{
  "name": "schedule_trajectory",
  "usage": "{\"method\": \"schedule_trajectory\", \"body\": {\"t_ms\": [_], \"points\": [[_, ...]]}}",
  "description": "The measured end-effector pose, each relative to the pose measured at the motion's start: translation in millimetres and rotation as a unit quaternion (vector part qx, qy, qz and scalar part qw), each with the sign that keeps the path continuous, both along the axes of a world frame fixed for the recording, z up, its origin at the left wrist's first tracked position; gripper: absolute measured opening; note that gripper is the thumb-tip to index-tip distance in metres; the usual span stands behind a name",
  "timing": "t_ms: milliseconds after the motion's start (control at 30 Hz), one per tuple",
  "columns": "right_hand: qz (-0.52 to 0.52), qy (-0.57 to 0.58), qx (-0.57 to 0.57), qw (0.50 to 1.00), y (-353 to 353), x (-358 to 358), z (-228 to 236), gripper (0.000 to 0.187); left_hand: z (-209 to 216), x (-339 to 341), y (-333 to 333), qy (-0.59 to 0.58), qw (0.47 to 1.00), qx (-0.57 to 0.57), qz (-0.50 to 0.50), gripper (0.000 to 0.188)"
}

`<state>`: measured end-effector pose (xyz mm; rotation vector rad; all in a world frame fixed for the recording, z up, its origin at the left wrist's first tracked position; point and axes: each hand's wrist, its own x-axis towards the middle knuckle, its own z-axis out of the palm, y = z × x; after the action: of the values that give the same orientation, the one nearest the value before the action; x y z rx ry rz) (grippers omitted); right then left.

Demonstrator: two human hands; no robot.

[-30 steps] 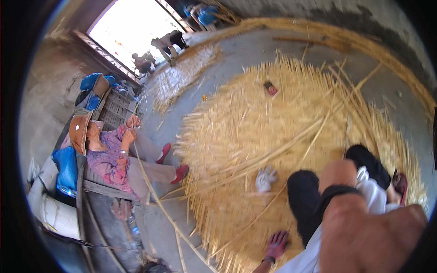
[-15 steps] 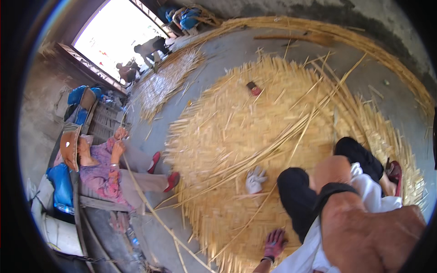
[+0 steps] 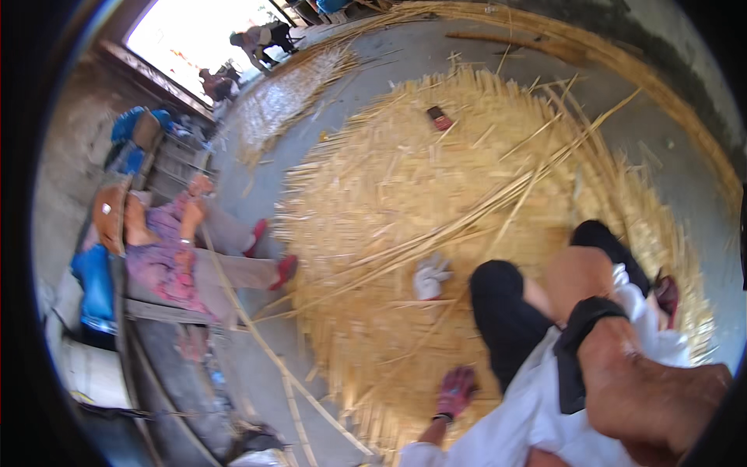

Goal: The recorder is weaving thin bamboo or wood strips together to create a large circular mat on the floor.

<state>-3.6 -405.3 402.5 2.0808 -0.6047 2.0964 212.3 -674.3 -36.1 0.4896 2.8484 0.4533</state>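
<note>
left hand [image 3: 456, 391], gloved, rests outstretched on the woven mat [image 3: 373, 194]; cannot tell what the right hand [image 3: 665, 393] holds.

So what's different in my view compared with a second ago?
Your view has shifted, so the mat sits higher and slightly left in the picture. Your right hand, at lower right, seems turned and looks narrower, with more white clothing showing. Nothing was visibly picked up or let go. Your gloved left hand stays on the mat, as does the loose white glove.
</note>
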Motion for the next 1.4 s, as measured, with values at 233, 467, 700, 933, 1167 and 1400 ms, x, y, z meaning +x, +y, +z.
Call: {"method": "schedule_trajectory", "body": {"t_ms": [233, 467, 700, 933, 1167, 1400], "points": [[-0.025, -0.009, 0.104, 0.994, -39, -5, -26, 0.012, -10, -21, 1, -0.009, 1.0, 0.003, -0.026, 0.059], [-0.027, -0.04, 0.101, 0.994, -67, -25, -38, 0.01, -11, -5, -6, -0.011, 0.999, 0.043, -0.008, 0.066], [-0.139, -0.086, 0.112, 0.98, -96, -59, -83, 0.009, -8, -12, -9, -0.016, 0.999, 0.034, -0.016, 0.062], [-0.45, 0.154, 0.562, 0.677, -215, -138, -369, 0.048, -10, -15, -6, -0.004, 1.0, 0.023, -0.02, 0.062], [-0.353, -0.006, 0.625, 0.696, -187, -185, -393, 0.013, -7, -19, -6, -0.004, 0.999, 0.006, -0.038, 0.065], [-0.726, 0.081, 0.599, 0.327, -31, -302, -323, 0.049, -9, -24, -5, -0.029, 0.999, 0.011, -0.026, 0.062]]}}
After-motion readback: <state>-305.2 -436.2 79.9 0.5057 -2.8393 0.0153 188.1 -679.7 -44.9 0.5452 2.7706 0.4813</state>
